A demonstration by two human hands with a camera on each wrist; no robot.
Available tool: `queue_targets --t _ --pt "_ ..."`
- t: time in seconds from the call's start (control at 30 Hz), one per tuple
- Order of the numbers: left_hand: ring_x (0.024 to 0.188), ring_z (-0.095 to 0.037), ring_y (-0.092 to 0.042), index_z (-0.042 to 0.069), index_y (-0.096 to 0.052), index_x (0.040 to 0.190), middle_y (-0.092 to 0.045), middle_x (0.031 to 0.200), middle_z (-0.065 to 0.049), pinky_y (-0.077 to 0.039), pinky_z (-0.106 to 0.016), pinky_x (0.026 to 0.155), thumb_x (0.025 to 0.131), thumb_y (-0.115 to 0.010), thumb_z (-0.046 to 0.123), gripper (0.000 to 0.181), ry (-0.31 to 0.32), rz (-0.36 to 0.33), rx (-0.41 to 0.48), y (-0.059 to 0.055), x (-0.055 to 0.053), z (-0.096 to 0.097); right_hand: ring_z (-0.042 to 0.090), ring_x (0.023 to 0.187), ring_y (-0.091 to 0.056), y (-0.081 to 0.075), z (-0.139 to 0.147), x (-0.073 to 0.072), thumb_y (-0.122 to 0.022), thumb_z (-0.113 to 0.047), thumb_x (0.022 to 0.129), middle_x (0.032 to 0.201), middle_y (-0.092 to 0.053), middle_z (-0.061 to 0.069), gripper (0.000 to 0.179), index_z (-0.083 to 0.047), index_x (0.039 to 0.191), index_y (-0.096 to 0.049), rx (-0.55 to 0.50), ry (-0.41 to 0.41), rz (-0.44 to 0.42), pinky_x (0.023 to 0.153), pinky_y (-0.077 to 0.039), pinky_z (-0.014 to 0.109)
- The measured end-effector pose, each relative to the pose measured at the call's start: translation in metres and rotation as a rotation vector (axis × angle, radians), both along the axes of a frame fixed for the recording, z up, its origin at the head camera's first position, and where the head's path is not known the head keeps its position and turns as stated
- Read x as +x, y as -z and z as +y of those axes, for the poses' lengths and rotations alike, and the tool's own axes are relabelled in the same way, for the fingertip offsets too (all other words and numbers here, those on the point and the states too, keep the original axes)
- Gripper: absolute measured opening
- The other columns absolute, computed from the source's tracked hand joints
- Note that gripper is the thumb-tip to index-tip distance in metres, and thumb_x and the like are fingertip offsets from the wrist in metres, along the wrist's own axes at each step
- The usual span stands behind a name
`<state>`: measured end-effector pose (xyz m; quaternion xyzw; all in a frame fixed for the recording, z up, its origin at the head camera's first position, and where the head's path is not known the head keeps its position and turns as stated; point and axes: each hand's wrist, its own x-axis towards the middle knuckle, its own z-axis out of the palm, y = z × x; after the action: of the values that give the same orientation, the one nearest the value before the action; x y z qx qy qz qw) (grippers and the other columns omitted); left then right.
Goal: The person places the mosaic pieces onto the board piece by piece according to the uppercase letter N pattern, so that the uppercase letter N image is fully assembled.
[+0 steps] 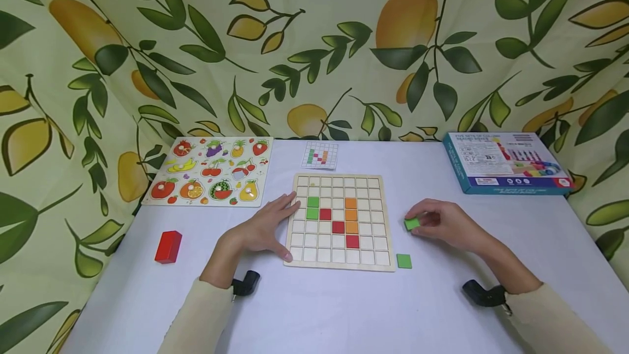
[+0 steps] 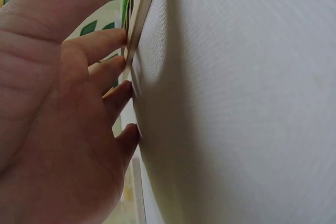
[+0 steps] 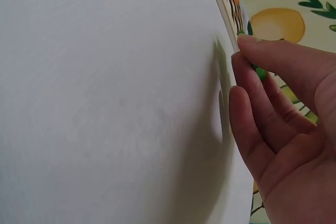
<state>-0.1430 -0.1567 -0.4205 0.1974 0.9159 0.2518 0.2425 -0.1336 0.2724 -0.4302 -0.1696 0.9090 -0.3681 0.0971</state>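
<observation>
A wooden grid board [image 1: 339, 262] lies mid-table in the head view, with green, red and orange square tiles in some cells. My left hand [image 1: 262, 224] touches its left edge, fingers spread and thumb at the lower corner. In the left wrist view, the fingertips of that hand [image 2: 68, 114] meet the board's side. Right of the board, my right hand [image 1: 444, 224] pinches a green tile [image 1: 411, 224] between thumb and fingers. That tile is mostly hidden by the hand [image 3: 294, 114] in the right wrist view. Another green tile [image 1: 404, 261] lies flat by the lower right corner.
Behind the board lies a small pattern card [image 1: 319, 155] showing a coloured grid. A fruit puzzle board [image 1: 211, 171] is at back left, and a red block [image 1: 168, 246] stands nearer on that side. A blue-edged box [image 1: 508, 163] sits at back right, before a patterned curtain.
</observation>
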Motion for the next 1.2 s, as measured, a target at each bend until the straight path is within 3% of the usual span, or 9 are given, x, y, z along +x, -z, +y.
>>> queue_targets --t 0.17,0.47,0.77,1.2 --pt "0.163 -0.030 -0.006 0.018 -0.031 0.162 -0.010 0.175 0.000 -0.021 -0.060 0.129 0.063 -0.097 0.038 0.120 -0.006 -0.007 0.001 -0.001 0.000 0.000 -0.001 0.093 -0.066 0.002 -0.008 -0.001 -0.085 -0.009 0.081 0.112 -0.075 0.008 0.024 -0.014 0.103 -0.079 -0.027 -0.001 -0.012 0.079 -0.058 0.014" --pt "0.163 -0.029 -0.006 0.019 -0.031 0.162 -0.010 0.175 0.001 -0.021 -0.058 0.129 0.064 -0.096 0.039 0.120 -0.001 -0.006 -0.013 -0.001 -0.001 0.002 0.027 0.111 -0.070 0.000 -0.026 -0.005 -0.081 -0.008 0.084 0.119 -0.075 0.010 0.025 -0.013 0.109 -0.080 -0.047 -0.007 -0.030 0.081 -0.058 0.013" --pt "0.163 -0.031 -0.007 0.016 -0.031 0.161 -0.010 0.175 -0.003 -0.017 -0.060 0.130 0.063 -0.097 0.038 0.121 0.004 0.004 -0.022 -0.001 -0.001 0.001 0.023 0.106 -0.068 -0.002 -0.058 -0.018 -0.083 -0.011 0.083 0.113 -0.076 0.008 0.021 -0.012 0.104 -0.082 -0.059 -0.031 -0.018 0.075 -0.056 0.016" --pt "0.163 -0.030 -0.006 0.018 -0.031 0.162 -0.010 0.175 0.000 -0.020 -0.059 0.130 0.064 -0.096 0.037 0.119 -0.009 -0.015 -0.019 -0.003 0.000 0.003 0.022 0.116 -0.065 -0.008 -0.112 -0.026 -0.079 -0.008 0.085 0.114 -0.076 0.001 0.019 -0.013 0.103 -0.083 -0.101 -0.150 -0.041 0.084 -0.056 0.019"
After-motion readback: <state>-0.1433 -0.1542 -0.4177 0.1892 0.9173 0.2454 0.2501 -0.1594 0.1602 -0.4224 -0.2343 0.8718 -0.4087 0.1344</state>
